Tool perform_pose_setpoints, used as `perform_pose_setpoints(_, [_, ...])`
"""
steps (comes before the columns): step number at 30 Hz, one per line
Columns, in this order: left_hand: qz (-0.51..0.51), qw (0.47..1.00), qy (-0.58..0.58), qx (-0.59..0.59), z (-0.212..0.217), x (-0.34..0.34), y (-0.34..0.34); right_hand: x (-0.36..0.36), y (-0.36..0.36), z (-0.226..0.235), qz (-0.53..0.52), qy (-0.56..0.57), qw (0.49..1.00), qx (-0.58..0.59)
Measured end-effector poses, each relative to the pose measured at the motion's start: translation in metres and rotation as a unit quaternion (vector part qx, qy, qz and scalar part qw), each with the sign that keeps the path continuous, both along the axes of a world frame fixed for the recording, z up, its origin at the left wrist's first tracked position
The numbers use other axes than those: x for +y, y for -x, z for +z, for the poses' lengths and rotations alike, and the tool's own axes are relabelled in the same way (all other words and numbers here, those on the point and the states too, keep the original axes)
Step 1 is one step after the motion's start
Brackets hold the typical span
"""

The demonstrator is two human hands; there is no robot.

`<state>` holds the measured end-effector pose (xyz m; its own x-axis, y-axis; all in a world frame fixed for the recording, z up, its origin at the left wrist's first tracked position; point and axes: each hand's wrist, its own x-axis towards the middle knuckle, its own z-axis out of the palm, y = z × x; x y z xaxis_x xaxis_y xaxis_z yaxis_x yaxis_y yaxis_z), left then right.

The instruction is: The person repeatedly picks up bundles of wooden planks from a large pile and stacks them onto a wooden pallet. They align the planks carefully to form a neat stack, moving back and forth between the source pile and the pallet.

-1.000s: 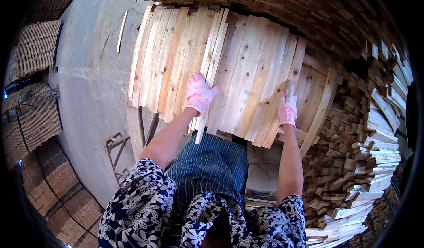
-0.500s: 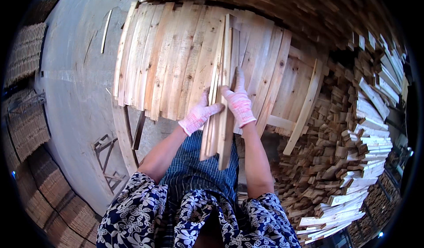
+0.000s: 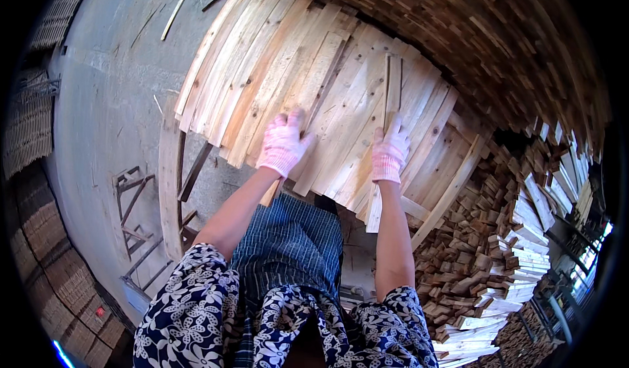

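Pale wooden boards (image 3: 314, 86), thin and long, laid side by side in a fanned layer across a rough wooden frame (image 3: 171, 178) in front of the person, slats overlapping at their edges. Left hand (image 3: 283, 144) in a pink knit glove, flat on the near ends of the middle slats, fingers spread and pressing down, closed on nothing. Right hand (image 3: 390, 152), gloved the same, resting on the boards further right, fingers stretched forward along a narrow strip (image 3: 392, 89) standing on edge among the flat slats; thumb side against that strip, but hard to tell whether pinched or only touched. Bare forearms rising from the lower edge out of sleeves of a dark blue floral top (image 3: 196, 309). Striped blue apron (image 3: 288, 243) just below the near edge of the boards. Beyond and above the layer, a tall wall of darker stacked timber (image 3: 472, 34) curving along the upper right. To the right, heaps of short pale offcuts (image 3: 504, 250) piled in rough stacks, near the end of the board layer. To the left, grey concrete floor (image 3: 105, 106) with a few loose slivers of wood (image 3: 178, 0), a metal rack (image 3: 134, 204) lying beside the frame, and further left, rows of stacked bundled pieces (image 3: 39, 138) along the rim of the view.
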<state>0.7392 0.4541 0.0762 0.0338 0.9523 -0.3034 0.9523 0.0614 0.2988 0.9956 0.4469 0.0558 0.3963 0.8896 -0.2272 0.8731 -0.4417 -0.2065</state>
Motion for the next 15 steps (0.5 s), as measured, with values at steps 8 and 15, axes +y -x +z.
perform_pose_setpoints(8, [-0.009, 0.995, -0.092, 0.029, -0.030, 0.050, -0.044, 0.006, 0.006, -0.014, 0.012, 0.005, 0.992, -0.123])
perform_pose_setpoints(15, [0.109, 0.922, -0.110, -0.354, -0.011, 0.041, 0.019, 0.055, 0.021, 0.011, 0.132, -0.038, 0.990, -0.013])
